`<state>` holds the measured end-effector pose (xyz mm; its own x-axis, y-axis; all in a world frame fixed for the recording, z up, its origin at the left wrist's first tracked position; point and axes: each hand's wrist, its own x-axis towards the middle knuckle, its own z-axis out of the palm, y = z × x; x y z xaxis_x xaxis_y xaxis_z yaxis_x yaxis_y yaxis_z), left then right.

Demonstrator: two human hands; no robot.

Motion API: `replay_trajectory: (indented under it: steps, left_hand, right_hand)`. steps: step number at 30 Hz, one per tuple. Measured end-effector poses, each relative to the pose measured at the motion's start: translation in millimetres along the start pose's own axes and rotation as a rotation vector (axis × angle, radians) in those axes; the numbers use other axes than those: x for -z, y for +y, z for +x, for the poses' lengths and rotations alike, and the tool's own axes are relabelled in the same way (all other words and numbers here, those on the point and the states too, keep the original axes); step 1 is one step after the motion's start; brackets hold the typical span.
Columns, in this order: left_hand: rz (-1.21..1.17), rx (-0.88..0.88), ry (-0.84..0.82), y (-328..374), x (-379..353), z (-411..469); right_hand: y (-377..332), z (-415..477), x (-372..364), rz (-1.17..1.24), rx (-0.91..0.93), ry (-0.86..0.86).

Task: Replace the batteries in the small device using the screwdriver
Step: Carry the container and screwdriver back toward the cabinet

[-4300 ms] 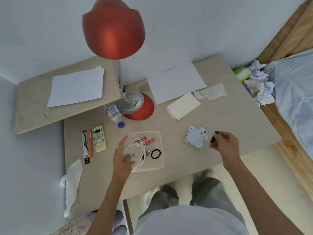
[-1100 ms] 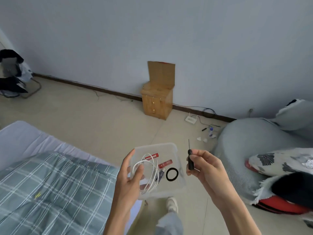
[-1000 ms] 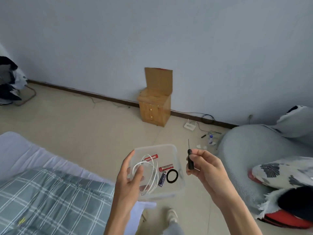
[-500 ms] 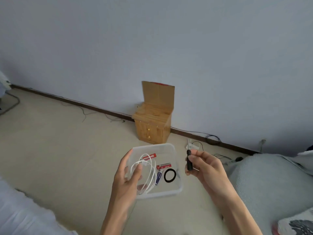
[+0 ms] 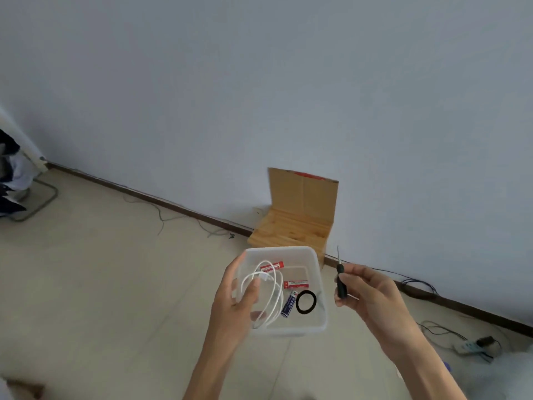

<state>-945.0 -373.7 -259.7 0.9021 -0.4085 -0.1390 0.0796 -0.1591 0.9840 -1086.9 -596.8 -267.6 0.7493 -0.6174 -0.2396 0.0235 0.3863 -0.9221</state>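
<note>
My left hand grips the left wall of a clear plastic tray, held in the air over the floor. Inside lie two red batteries, a blue battery, a coiled white cable and a black ring. My right hand is beside the tray's right edge, fingers closed on a small black screwdriver with its thin shaft pointing up. The small device is out of view.
A small wooden box with a cardboard flap stands against the pale wall. Loose cables run along the baseboard. A power strip lies on the floor at right. Dark clothing on a frame is at far left.
The desk, lamp and device seen earlier are gone from view; I hold the tray and screwdriver facing the room. In the last second the view swung away from the bed and cushions.
</note>
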Motion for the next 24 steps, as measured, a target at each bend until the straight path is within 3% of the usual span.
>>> replay_trajectory:
  steps: [8, 24]
  left_hand:
    - [-0.025, -0.012, -0.037, 1.4, 10.5, 178.5]
    - [0.099, 0.009, -0.445, -63.5, -32.6, 559.4]
  right_hand:
    - [-4.4, 147.7, -67.1, -0.015, -0.060, 0.014]
    - [46.3, 421.8, -135.6, -0.188, -0.108, 0.409]
